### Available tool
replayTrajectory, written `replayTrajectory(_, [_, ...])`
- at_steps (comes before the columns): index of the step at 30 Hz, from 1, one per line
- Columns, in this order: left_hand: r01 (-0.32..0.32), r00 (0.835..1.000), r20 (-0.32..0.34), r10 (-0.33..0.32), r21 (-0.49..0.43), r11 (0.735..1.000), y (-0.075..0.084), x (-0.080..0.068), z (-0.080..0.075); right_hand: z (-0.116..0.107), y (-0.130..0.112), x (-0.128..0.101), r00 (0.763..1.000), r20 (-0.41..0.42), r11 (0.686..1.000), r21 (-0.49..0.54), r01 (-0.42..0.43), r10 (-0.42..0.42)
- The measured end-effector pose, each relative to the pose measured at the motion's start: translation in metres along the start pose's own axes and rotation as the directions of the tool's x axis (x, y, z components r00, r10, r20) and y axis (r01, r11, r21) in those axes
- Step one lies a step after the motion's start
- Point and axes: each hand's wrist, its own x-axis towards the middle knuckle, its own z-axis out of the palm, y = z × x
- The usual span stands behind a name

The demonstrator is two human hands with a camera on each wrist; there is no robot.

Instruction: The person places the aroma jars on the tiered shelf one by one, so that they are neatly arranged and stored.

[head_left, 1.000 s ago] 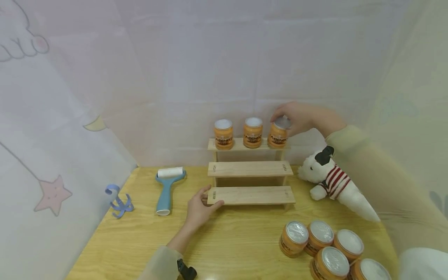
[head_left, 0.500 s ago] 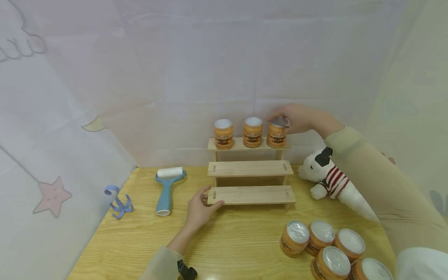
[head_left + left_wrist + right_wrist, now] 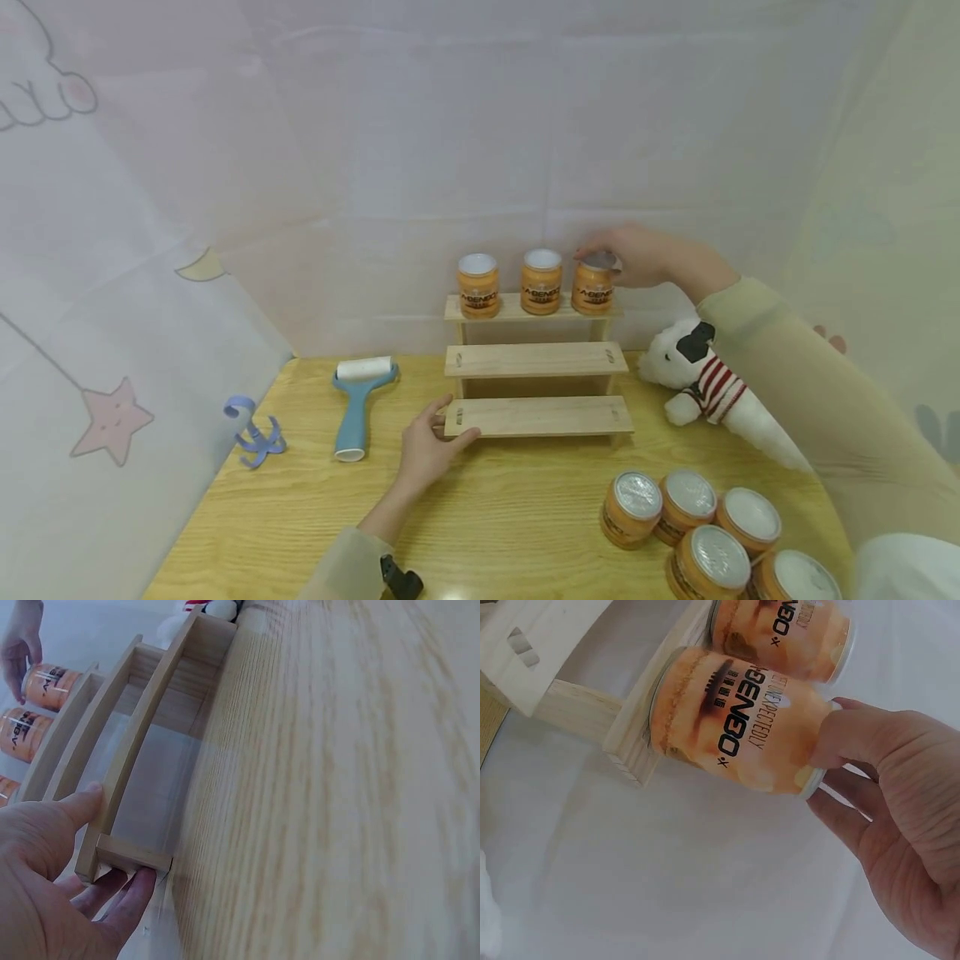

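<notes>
A three-tier wooden display rack [image 3: 536, 360] stands on the table by the back wall. My left hand [image 3: 426, 450] grips the left end of its lowest tier; in the left wrist view the thumb lies on the board [image 3: 142, 735] and the fingers curl by its end support. Orange cans with silvery lids stand upright on the top tier: a left can [image 3: 478, 292], a middle can [image 3: 541, 287] and a right can [image 3: 592, 293]. With thumb and fingers, my right hand [image 3: 907, 802] pinches the right can [image 3: 735, 724] near its lid. That can's base meets the top board.
Several more orange cans [image 3: 632, 510] cluster at the table's front right. A plush dog [image 3: 693, 375] in a striped shirt lies right of the rack, under my right forearm. Left of the rack lie a blue-handled lint roller [image 3: 356, 417] and a purple hook [image 3: 258, 437].
My right hand has shifted slightly left with the right can, along the top tier. The left hand keeps its grip on the rack.
</notes>
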Motion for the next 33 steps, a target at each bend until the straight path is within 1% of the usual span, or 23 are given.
replayTrajectory(4, [-0.005,1.0,0.005,0.005,-0.001,1.0,0.001,-0.001,0.001,-0.001,-0.008,-0.013,1.0,-0.014,1.0,-0.018,0.0,-0.001])
replayTrajectory(7, [0.004,1.0,0.004,-0.004,-0.007,1.0,0.0,-0.002,0.001,-0.003,-0.016,-0.026,0.999,-0.044,0.999,-0.025,0.023,-0.024])
replayTrajectory(10, [0.004,1.0,-0.001,-0.004,-0.016,1.0,0.001,-0.002,0.0,-0.005,-0.027,-0.042,0.996,-0.046,0.997,-0.029,0.073,-0.074])
replayTrajectory(13, [0.006,1.0,-0.001,-0.006,-0.019,1.0,0.002,-0.001,0.0,-0.005,-0.039,-0.057,0.99,-0.028,0.99,-0.027,0.141,-0.141])
replayTrajectory(16, [0.001,1.0,-0.003,-0.001,-0.015,1.0,0.002,-0.001,-0.001,0.003,-0.048,-0.07,0.981,-0.006,0.981,0.02,0.195,-0.195])
replayTrajectory(19, [0.006,1.0,-0.006,-0.006,-0.016,1.0,0.001,0.0,-0.003,0.014,-0.057,-0.081,0.974,0.022,0.971,0.086,0.222,-0.224])
replayTrajectory(24, [0.025,1.0,-0.006,-0.025,-0.017,1.0,0.001,-0.002,-0.004,0.031,-0.074,-0.1,0.964,0.098,0.953,0.206,0.223,-0.247])
replayTrajectory(27, [0.028,1.0,-0.003,-0.028,-0.019,0.999,0.002,-0.003,-0.004,0.044,-0.083,-0.109,0.959,0.144,0.943,0.267,0.198,-0.242])
replayTrajectory(30, [0.025,1.0,-0.003,-0.025,-0.018,1.0,0.002,-0.003,-0.005,0.058,-0.09,-0.116,0.952,0.195,0.938,0.301,0.169,-0.234])
replayTrajectory(33, [0.019,1.0,-0.004,-0.019,-0.013,1.0,0.002,-0.003,-0.005,0.072,-0.099,-0.12,0.94,0.247,0.944,0.287,0.161,-0.235])
